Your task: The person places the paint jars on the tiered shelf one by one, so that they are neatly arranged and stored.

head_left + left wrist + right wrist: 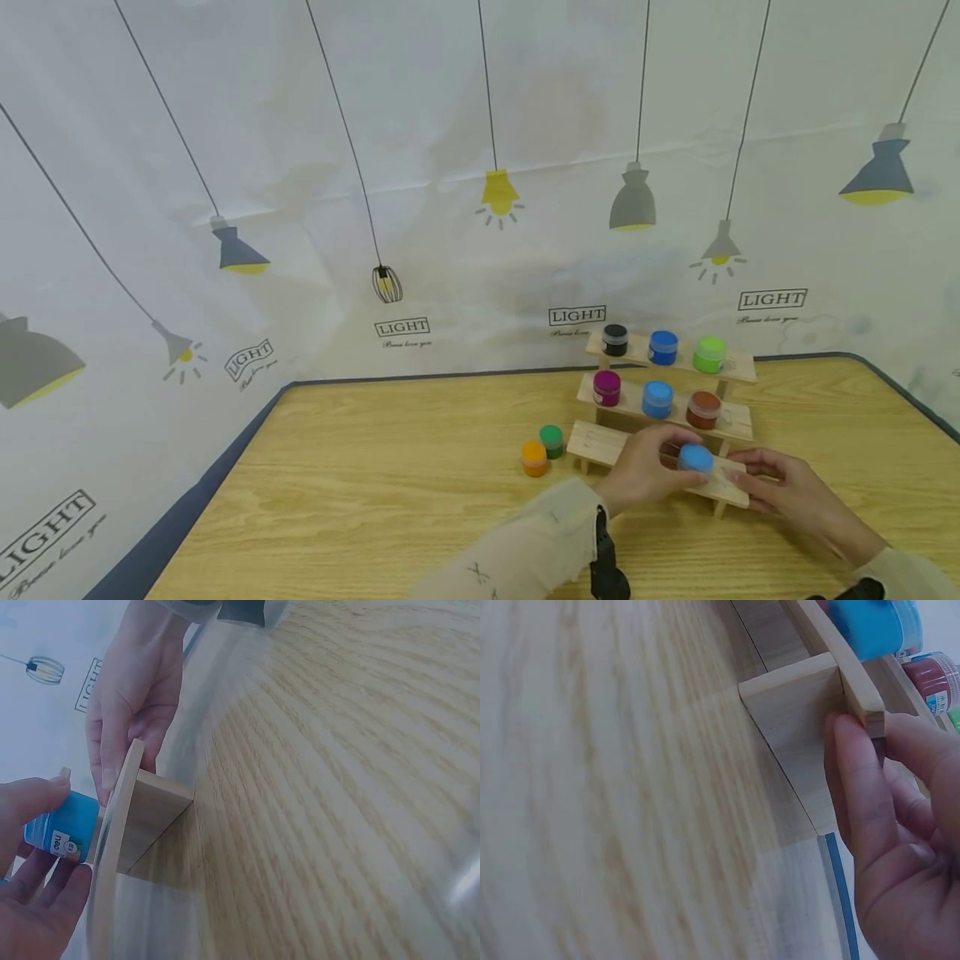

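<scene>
My left hand [647, 468] holds a small light-blue paint jar [696, 460] between thumb and fingers, upright at the right part of the lowest step of a three-tier wooden display stand [596, 442]. In the left wrist view a label shows on the side of the jar [64, 825], right over the board. My right hand [798, 492] grips the right end of that same step. The right wrist view has the thumb on top of the board end [866, 705] and fingers [862, 772] beneath it, beside the support leg.
On the middle step stand purple [607, 388], blue [657, 400] and brown [703, 410] jars. The top step bears black [615, 340], dark-blue [663, 347] and lime-green [709, 355] ones. Orange [535, 458] and green [551, 442] jars sit on the table left of the stand.
</scene>
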`<action>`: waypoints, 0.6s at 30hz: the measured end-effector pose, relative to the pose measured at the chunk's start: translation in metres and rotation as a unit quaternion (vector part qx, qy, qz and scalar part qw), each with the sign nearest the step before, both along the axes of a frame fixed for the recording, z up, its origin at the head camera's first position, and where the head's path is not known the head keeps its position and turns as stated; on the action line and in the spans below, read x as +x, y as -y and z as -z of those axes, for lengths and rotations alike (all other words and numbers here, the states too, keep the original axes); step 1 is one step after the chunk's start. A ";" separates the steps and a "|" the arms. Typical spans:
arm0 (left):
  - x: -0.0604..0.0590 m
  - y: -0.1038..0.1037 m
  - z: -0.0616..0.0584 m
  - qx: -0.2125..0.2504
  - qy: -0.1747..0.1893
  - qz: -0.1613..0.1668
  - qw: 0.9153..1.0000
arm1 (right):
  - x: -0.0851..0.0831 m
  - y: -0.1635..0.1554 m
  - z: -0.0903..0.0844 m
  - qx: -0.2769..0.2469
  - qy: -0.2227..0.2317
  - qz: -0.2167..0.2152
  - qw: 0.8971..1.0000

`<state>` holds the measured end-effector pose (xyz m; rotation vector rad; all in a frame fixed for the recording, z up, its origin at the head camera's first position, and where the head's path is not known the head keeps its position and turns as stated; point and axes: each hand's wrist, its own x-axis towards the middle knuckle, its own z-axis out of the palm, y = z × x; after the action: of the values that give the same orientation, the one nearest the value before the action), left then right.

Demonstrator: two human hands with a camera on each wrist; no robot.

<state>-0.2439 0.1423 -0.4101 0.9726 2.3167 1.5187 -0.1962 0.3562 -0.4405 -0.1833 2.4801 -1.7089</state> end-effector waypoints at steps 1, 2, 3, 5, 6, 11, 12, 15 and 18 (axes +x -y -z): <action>0.000 0.000 0.001 -0.001 -0.001 -0.001 1.000 | 0.000 0.000 0.001 0.002 -0.001 0.002 1.000; -0.001 -0.001 0.002 -0.002 -0.002 -0.002 1.000 | 0.000 0.000 0.001 0.003 -0.005 0.000 1.000; -0.002 -0.001 0.003 -0.003 -0.004 -0.002 1.000 | 0.000 0.000 0.001 0.004 -0.005 0.001 1.000; -0.003 -0.002 0.005 -0.002 -0.001 -0.003 1.000 | 0.000 0.000 0.002 0.004 -0.012 -0.003 1.000; -0.004 -0.002 0.006 -0.001 0.002 -0.002 1.000 | 0.000 0.000 0.002 0.002 -0.012 -0.004 1.000; -0.005 -0.003 0.007 -0.002 0.013 0.004 1.000 | 0.000 -0.001 0.003 -0.009 -0.018 -0.010 1.000; -0.006 -0.003 0.007 -0.003 0.012 0.004 1.000 | 0.000 -0.001 0.003 -0.012 -0.016 -0.010 1.000; -0.005 -0.004 0.007 0.000 0.014 0.005 1.000 | -0.001 0.000 0.002 -0.018 -0.009 -0.005 1.000; -0.005 -0.006 0.008 0.007 0.018 0.002 1.000 | -0.001 -0.001 0.001 -0.026 -0.001 -0.005 1.000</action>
<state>-0.2486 0.1479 -0.4180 0.9445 2.2826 1.5395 -0.1972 0.3569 -0.4418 -0.2021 2.4327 -1.7724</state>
